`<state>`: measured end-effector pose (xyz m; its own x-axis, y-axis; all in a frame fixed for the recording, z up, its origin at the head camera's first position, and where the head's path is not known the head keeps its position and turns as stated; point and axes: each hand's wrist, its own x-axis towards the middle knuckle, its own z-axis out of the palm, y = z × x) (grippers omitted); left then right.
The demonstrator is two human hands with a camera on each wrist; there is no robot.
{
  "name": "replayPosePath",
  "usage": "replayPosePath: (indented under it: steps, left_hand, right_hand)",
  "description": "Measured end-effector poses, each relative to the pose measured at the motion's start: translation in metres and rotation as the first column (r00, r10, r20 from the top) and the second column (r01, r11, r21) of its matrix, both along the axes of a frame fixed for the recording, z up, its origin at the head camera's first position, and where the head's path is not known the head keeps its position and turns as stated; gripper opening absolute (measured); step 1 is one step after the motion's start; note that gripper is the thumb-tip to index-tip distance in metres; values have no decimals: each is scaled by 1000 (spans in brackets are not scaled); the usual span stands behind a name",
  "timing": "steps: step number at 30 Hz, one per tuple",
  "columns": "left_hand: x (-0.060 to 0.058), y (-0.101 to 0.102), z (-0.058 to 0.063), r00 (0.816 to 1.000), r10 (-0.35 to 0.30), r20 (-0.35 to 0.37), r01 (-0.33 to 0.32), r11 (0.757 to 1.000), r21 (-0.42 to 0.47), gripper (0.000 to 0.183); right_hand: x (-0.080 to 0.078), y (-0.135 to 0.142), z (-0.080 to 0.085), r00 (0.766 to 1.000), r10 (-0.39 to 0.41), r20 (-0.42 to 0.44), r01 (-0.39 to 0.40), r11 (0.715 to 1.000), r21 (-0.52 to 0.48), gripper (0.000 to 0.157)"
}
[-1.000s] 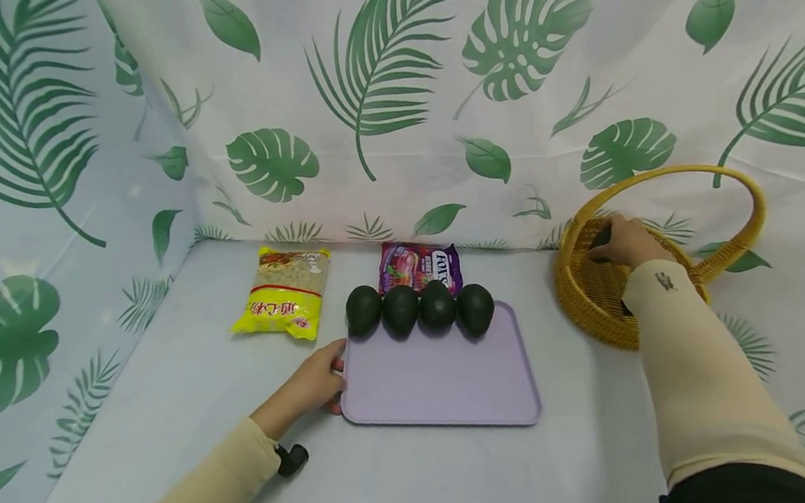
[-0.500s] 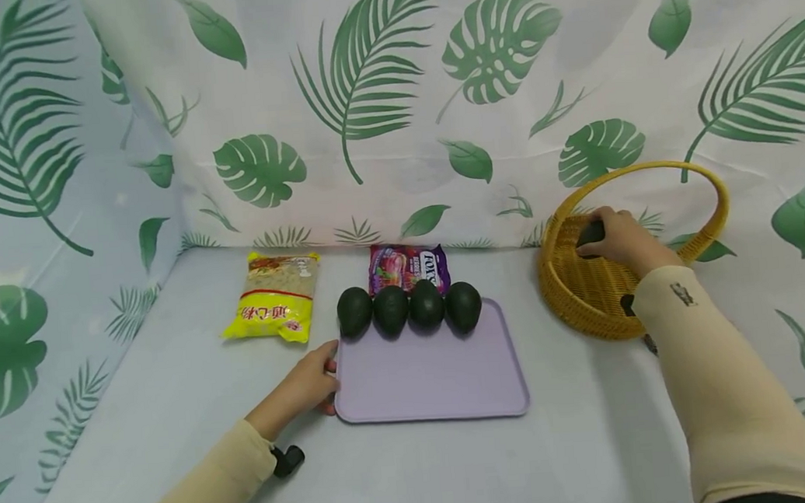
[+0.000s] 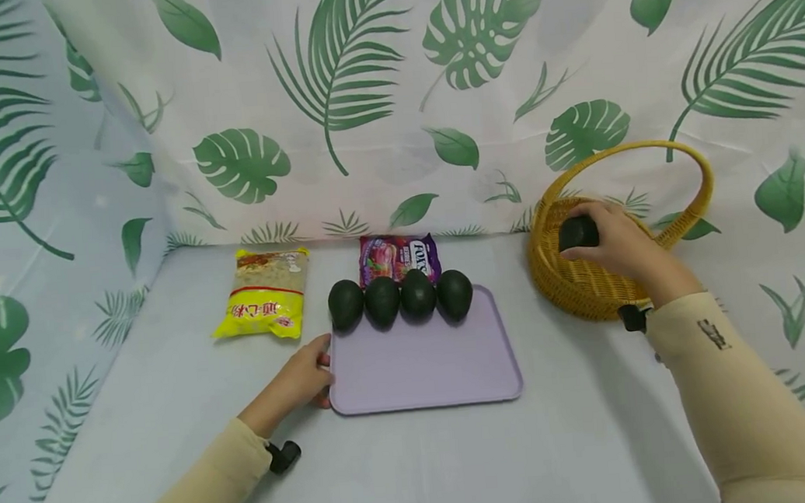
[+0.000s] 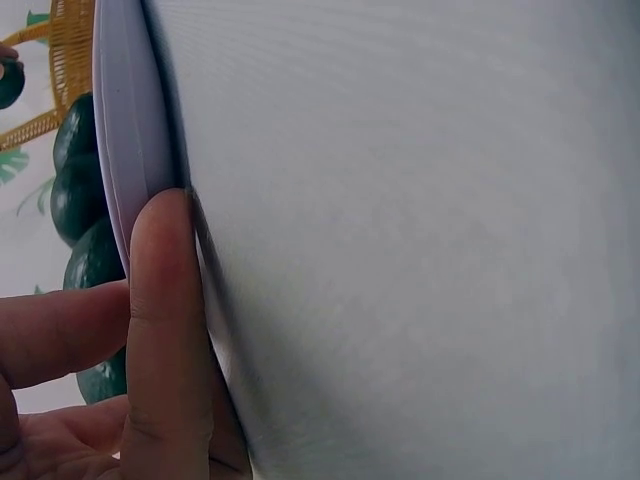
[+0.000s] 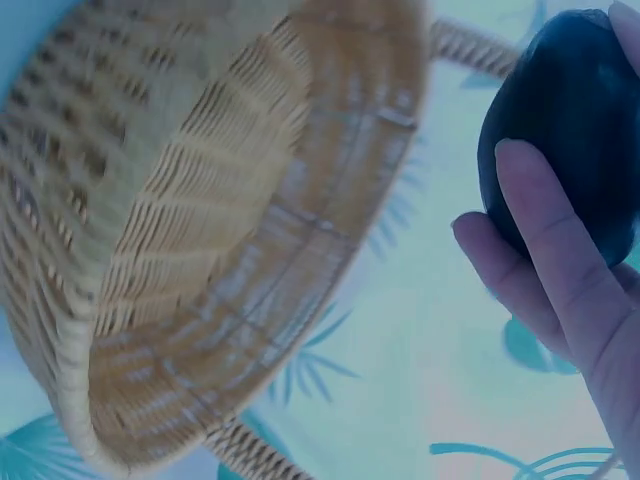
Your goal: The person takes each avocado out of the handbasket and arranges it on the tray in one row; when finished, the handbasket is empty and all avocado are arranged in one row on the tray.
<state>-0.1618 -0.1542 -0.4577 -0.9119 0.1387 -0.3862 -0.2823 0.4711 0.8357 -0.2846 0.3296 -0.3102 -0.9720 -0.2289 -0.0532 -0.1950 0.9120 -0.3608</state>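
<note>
My right hand (image 3: 615,240) grips a dark green avocado (image 3: 578,233) over the wicker basket (image 3: 552,288). In the right wrist view, fingers spread along the side of that avocado (image 5: 570,130), beside the basket's rim (image 5: 350,190). At the left edge of a lavender tray (image 3: 425,374), my left hand (image 3: 302,375) rests its fingers against the side. The left wrist view has those fingers (image 4: 165,290) nearly straight at the tray's outer wall (image 4: 135,110). Several avocados (image 3: 382,303) lie in a row along the tray's far edge.
A yellow bag of dry food (image 3: 265,296) lies to the left behind the tray. Behind the avocados sits a purple Fox's packet (image 3: 399,258). The basket's tall handle (image 3: 693,192) arches up beside my right hand, near a leaf-print cloth backdrop (image 3: 382,167).
My right hand has lifted the avocado from inside the basket, bringing it higher and more into view. My left hand stays at the tray's edge. The head view has shifted slightly.
</note>
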Motion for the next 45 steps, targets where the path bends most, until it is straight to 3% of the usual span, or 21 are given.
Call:
replayPosePath:
  steps: [9, 18, 26, 37, 41, 43, 45]
  left_hand:
    - [2, -3, 2, 1000, 0, 11, 0, 1000, -1, 75]
    - [1, -5, 1, 1000, 5, 19, -5, 1000, -22, 75]
    - [2, -4, -3, 999, 9, 34, -9, 1000, -16, 75]
    - [-10, -7, -2, 999, -26, 32, 26, 999, 22, 75]
    - [-11, -12, 5, 995, -94, 19, 95, 993, -65, 68]
    - [-7, -16, 10, 989, -134, -58, 122, 978, -167, 63]
    - [-2, -18, 15, 965, -184, -185, 122, 945, -304, 61]
  right_hand:
    - [26, -37, -7, 988, 149, -51, -154, 981, -116, 66]
    - [16, -70, -67, 937, 347, -26, -347, 926, -144, 63]
    - [5, -88, -104, 930, 367, 32, -362, 927, -96, 79]
    - [4, -88, -113, 950, 310, 38, -305, 946, -109, 95]
    - [10, -86, -113, 960, 281, -12, -281, 955, -94, 92]
    - [20, -87, -110, 953, 287, -95, -294, 953, -71, 88]
    - [34, -90, -106, 922, 324, -212, -340, 939, -45, 83]
